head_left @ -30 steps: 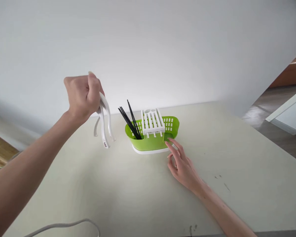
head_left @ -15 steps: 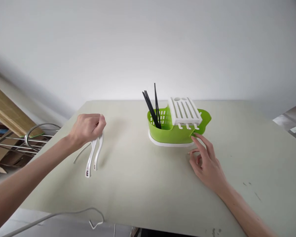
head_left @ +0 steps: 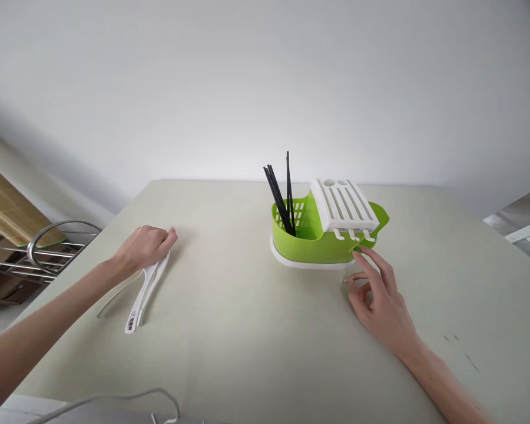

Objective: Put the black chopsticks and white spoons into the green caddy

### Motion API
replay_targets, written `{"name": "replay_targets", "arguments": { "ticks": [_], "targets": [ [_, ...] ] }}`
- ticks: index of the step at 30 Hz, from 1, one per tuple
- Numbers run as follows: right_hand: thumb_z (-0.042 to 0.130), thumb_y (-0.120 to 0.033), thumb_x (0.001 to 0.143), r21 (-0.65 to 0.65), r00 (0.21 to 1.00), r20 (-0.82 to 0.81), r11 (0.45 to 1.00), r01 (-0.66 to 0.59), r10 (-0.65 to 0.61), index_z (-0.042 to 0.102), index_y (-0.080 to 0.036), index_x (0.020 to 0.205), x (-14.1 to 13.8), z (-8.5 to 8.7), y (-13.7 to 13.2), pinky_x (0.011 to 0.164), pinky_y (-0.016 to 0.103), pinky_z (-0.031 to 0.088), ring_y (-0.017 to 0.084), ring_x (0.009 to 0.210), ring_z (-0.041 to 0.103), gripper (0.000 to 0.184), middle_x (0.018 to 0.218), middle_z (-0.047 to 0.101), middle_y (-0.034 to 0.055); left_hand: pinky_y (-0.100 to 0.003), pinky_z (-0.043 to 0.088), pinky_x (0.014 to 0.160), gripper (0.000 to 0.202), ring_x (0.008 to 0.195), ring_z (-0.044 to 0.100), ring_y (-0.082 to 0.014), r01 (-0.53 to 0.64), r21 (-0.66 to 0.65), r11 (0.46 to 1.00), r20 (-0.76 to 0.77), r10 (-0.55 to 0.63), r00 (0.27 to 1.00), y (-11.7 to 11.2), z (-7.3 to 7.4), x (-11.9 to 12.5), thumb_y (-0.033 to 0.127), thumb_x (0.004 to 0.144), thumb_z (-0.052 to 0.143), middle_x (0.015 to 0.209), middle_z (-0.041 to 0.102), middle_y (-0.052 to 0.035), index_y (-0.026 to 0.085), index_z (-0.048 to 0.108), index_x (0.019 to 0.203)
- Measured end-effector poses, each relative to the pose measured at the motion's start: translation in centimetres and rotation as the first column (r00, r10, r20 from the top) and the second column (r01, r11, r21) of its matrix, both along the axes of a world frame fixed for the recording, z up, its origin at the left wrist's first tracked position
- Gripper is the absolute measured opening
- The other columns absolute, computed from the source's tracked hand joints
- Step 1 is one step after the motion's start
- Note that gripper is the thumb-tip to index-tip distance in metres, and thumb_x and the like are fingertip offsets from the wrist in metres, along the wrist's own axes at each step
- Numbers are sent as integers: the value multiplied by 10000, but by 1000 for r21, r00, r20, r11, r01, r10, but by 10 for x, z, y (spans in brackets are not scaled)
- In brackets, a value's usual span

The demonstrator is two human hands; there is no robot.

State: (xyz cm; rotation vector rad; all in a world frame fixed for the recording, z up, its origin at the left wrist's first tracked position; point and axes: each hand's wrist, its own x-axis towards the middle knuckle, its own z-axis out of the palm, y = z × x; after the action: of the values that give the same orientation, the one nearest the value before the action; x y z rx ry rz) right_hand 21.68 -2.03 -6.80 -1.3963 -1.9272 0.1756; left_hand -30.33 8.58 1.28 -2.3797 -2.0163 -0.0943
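My left hand (head_left: 145, 248) is curled round the heads of several white spoons (head_left: 142, 294), whose handles lie flat on the pale table (head_left: 247, 330) at the left. A green cutlery drainer (head_left: 309, 241) on a white base stands at centre right. Black chopsticks (head_left: 281, 194) stand in its left end, and a white slotted insert (head_left: 344, 206) sits over its right part. My right hand (head_left: 380, 300) rests on the table in front of the drainer's right end, its forefinger touching the green rim, fingers loosely apart and empty.
A metal wire rack (head_left: 39, 250) and wooden boards (head_left: 4, 206) stand beyond the table's left edge. A white wire (head_left: 115, 400) curves along the near edge. A white wall rises behind the table. Floor shows at far right.
My left hand came down from mid-air and laid the white spoons on the table. My right hand stayed at the drainer's right end. The view shifted left.
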Motion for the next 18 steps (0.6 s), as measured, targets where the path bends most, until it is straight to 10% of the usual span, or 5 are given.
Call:
{"name": "replay_targets", "arguments": {
  "ticks": [11, 18],
  "targets": [
    [498, -170, 994, -22, 1000, -11, 1000, -8, 8, 345, -371, 1621, 1, 1, -1, 565, 310, 617, 172, 836, 732, 676, 1651, 377, 147, -339, 320, 563, 606, 463, 482, -187, -78, -55, 995, -119, 71, 990, 6, -12, 1, 511, 965, 381, 480, 528, -63, 213, 356, 439],
    [468, -187, 1017, -9, 996, -55, 998, -69, 68, 324, -362, 1626, 2, 3, 0, 596, 311, 609, 169, 857, 724, 649, 1652, 364, 154, -350, 387, 636, 545, 673, 678, -247, -96, -62, 993, -229, 80, 970, -2, 2, 26, 529, 1020, 262, 1101, 711, -155, 193, 673, 899]
  ]
}}
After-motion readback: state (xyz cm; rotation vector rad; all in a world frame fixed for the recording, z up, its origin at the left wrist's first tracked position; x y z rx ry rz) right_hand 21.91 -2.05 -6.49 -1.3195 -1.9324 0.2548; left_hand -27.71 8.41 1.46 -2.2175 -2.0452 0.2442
